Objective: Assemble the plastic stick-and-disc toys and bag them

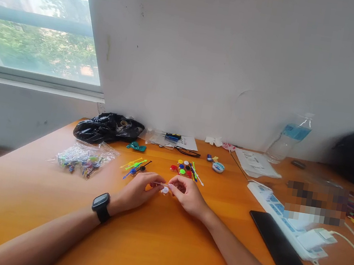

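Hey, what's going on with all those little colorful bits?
A person is working at a wooden table. Their left hand and right hand are close together, with a thin, pale piece at their fingertips, too small to make out well. A small white disc shows just below it. Beyond the hands are colorful plastic sticks and a bunch of colored discs. More small pieces are in a clear plastic bag off to the left.
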Motion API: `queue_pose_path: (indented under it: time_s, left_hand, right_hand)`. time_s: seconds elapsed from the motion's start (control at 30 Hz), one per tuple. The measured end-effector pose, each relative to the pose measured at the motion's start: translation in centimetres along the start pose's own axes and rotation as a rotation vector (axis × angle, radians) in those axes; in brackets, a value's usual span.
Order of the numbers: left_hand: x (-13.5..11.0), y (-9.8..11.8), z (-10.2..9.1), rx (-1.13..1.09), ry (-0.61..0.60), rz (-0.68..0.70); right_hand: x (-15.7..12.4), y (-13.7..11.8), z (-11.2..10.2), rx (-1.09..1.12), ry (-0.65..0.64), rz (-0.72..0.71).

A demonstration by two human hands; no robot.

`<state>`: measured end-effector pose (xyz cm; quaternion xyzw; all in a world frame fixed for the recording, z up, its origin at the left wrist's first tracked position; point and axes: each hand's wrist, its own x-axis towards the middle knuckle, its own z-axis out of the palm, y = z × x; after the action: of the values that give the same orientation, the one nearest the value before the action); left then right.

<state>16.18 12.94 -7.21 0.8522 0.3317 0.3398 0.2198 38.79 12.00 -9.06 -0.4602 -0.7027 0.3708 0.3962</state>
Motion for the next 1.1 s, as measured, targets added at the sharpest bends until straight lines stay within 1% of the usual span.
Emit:
queue_pose_path:
  time_s: [0.1,0.27,0.43,0.77,0.97,1.1]
  left_hand:
    - [0.0,0.1,0.0,0.001,-0.014,0.003]
    - [0.1,0.5,-0.2,0.031,-0.028,-0.005]
    - [0.2,0.4,-0.2,0.021,-0.049,0.008]
    - [0.1,-0.3,0.2,0.010,-0.094,0.009]
    - [0.2,-1.0,0.7,0.002,-0.087,0.021]
    - [0.3,-1.0,0.7,0.000,-0.105,0.030]
  right_hand:
    - [0.0,0.0,-0.1,-0.017,0.013,-0.012]
    - [-0.1,-0.2,0.1,0.059,-0.025,-0.020]
    - [-0.1,-0.1,0.2,0.024,-0.023,-0.027]
    - [0.0,0.3,0.2,-0.034,-0.027,-0.001]
    - [0.1,0.2,0.3,-0.054,0.002,0.014]
    - [0.3,0.4,0.1,-0.081,0.008,0.036]
